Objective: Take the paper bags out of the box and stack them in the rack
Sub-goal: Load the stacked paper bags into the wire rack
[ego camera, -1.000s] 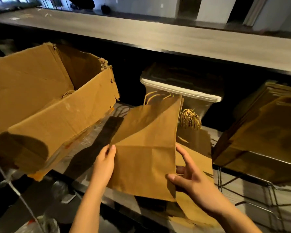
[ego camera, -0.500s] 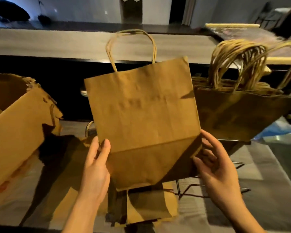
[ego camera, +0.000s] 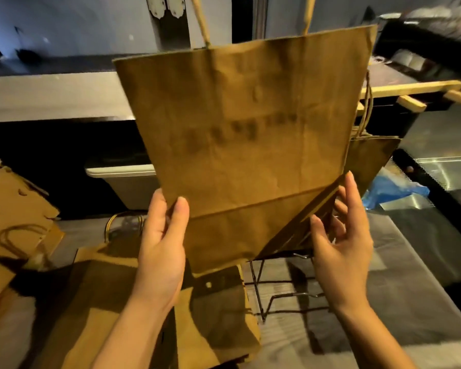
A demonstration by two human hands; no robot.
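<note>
A flat brown paper bag [ego camera: 245, 139] with twisted handles is held upright in the middle of the head view. My left hand [ego camera: 163, 243] grips its lower left edge, thumb in front. At the bag's lower right corner my right hand [ego camera: 341, 243] holds the folded bottom, fingers behind the paper. Below and behind the bag stands a black wire rack [ego camera: 280, 296] with other brown bags [ego camera: 370, 161] in it. The cardboard box [ego camera: 14, 209] lies at the left edge. More flat bags [ego camera: 149, 315] lie on the counter under my arms.
A long shelf [ego camera: 51, 94] runs across the back. Beneath it stands a white bin [ego camera: 128, 179]. Blue plastic [ego camera: 394, 190] and a metal surface lie at the right. A wooden frame [ego camera: 415, 91] sticks out at the upper right.
The bag has been lifted upright and carried right and up, toward the rack. The view has swung right, so the box has slid to the left edge.
</note>
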